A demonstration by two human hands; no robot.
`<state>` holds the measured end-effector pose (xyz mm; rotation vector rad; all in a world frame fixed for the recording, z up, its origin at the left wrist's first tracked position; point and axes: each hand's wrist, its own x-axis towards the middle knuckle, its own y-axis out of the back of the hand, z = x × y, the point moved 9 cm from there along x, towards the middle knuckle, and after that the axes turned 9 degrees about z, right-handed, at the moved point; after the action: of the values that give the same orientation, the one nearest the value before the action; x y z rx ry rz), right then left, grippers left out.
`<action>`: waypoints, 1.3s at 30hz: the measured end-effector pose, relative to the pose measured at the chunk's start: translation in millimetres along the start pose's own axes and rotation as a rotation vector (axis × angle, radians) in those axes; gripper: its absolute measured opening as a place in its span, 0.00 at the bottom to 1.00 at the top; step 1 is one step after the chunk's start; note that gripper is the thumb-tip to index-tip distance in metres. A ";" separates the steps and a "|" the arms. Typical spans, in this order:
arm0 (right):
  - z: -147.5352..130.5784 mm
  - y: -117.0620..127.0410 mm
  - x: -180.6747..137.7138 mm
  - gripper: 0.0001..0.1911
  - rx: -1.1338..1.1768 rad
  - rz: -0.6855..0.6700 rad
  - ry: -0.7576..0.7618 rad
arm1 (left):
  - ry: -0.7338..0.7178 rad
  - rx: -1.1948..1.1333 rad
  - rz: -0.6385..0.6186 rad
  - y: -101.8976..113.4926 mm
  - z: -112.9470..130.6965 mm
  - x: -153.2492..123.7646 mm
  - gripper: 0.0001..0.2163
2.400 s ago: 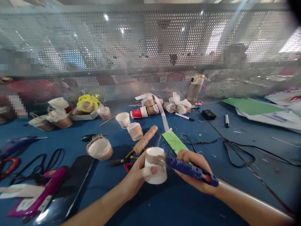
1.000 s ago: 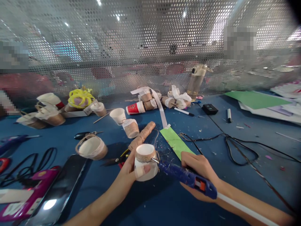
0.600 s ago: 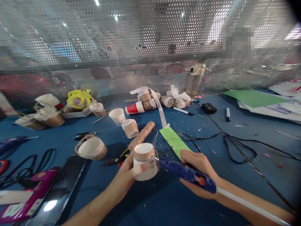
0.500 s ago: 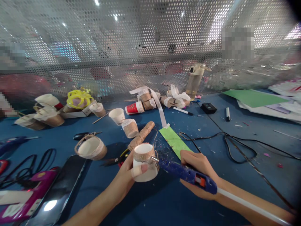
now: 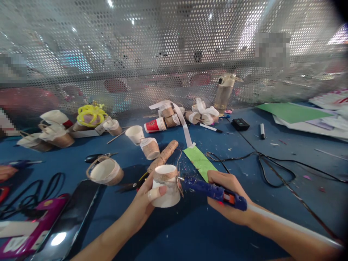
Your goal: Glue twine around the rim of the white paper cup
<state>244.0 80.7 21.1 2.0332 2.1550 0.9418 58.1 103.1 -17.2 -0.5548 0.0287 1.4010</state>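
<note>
1 white cup (image 5: 169, 195), banded with twine (image 5: 164, 176) near its top, is held over the blue table (image 5: 187, 235) by the curled left hand (image 5: 144, 199). 1 glue gun (image 5: 205, 188) is clasped in the right hand (image 5: 230, 186), its nozzle (image 5: 181, 178) aimed at the twine; whether they touch cannot be told.

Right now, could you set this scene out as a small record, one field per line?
Left hand: holds a white cup, brown twine around its upper part
Right hand: grips a blue glue gun
Gun tip: at the cup's side; contact unclear
Beyond the cup: twine roll, green strip
Picture left: handled cup, dark phone, another person's hand at the edge
</note>
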 end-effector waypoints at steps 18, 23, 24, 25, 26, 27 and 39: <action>29.3 -4.6 -5.0 0.18 0.501 0.284 -0.200 | 0.092 0.063 -0.011 -8.0 -19.9 -7.2 0.28; 2.9 -8.6 -0.5 0.10 0.392 0.121 -0.001 | 0.149 0.149 -0.117 -14.1 -30.0 -10.3 0.26; -2.3 -8.7 0.3 0.09 0.384 0.095 0.033 | 0.154 0.152 -0.140 -15.3 -31.5 -10.6 0.26; -6.4 -8.8 1.0 0.08 0.375 0.073 0.057 | 0.152 0.150 -0.154 -15.9 -32.2 -10.4 0.26; -8.7 -9.4 1.6 0.08 0.363 0.052 0.065 | 0.143 0.144 -0.160 -16.0 -31.9 -9.9 0.27; -9.6 -9.8 2.1 0.07 0.348 0.039 0.064 | 0.132 0.139 -0.160 -15.9 -31.3 -9.4 0.27; 23.7 -12.6 3.0 0.07 0.597 0.177 -0.341 | 0.112 0.003 -0.022 -6.5 -23.5 -5.0 0.24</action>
<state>242.2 93.4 -2.7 2.4235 2.2588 -0.0868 70.3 89.0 -33.7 -0.6287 0.1143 1.3472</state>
